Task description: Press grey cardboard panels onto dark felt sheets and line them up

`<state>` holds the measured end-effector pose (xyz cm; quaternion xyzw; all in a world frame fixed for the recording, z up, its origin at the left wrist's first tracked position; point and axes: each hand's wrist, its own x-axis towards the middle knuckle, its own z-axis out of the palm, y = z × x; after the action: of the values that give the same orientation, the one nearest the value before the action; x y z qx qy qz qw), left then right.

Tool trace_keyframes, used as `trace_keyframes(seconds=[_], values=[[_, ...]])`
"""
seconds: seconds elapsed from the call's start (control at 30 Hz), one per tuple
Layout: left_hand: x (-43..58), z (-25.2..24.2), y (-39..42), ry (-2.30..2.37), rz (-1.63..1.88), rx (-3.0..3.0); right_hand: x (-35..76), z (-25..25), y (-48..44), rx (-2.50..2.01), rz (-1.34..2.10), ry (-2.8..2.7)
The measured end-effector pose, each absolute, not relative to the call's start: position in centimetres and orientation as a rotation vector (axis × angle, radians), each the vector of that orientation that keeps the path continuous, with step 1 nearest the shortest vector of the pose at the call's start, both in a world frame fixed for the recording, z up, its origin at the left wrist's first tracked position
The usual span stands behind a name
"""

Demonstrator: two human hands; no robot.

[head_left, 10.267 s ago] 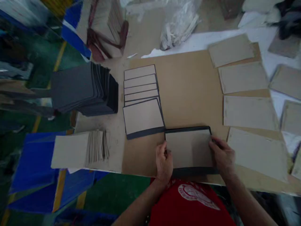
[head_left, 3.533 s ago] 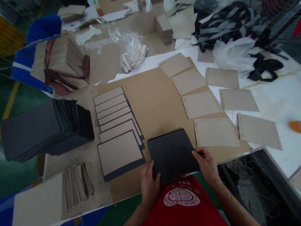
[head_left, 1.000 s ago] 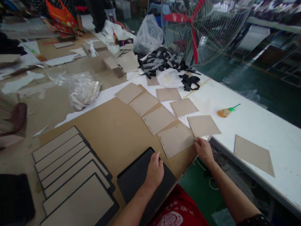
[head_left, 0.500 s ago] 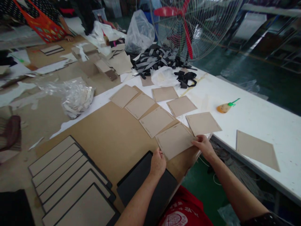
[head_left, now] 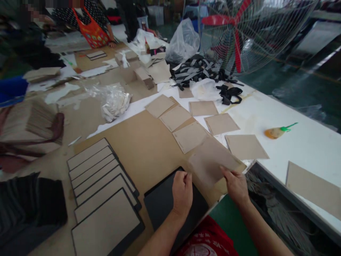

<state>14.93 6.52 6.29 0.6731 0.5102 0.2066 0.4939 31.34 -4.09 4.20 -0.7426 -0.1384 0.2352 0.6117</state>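
My right hand pinches the near edge of a grey-brown cardboard panel, which is tilted and blurred by motion. My left hand is closed in a loose fist over a black sheet on the brown board; whether its fingers hold anything is hidden. Beyond the held panel, more cardboard panels lie in an overlapping row. To the left, several black-edged panels overlap like steps.
Single panels and a glue bottle with a green nozzle lie on the white table. Black strips are heaped before a large fan. Black pieces are stacked at left. A person stands across the table.
My right hand has lifted the nearest panel of the row and tilted it. My left hand has come away from that panel's corner, over the black sheet. The view has swung left.
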Motion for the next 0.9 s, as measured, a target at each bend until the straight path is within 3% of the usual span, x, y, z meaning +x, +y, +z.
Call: trace_keyframes(seconds=[0.2,0.4,0.53,0.67,0.9], values=[[10.3,11.2,6.9,1.264,0.757,1.245,29.2,8.4,-4.2,-1.792,0.078,-1.424],[7.2,11.1,6.6,1.298,0.797,0.899,26.0,7.2,-3.0,-1.601,0.081,-1.933],[5.3,10.0,6.4,1.413,0.765,0.888,24.1,7.6,-2.8,-1.516,0.148,-2.049],[2.6,9.3,6.9,1.337,0.756,0.785,24.1,9.2,-2.9,-1.484,0.454,-2.087],[-2.0,8.8,7.2,1.293,0.635,0.8,27.5,7.7,-2.1,-1.824,0.46,-1.31]])
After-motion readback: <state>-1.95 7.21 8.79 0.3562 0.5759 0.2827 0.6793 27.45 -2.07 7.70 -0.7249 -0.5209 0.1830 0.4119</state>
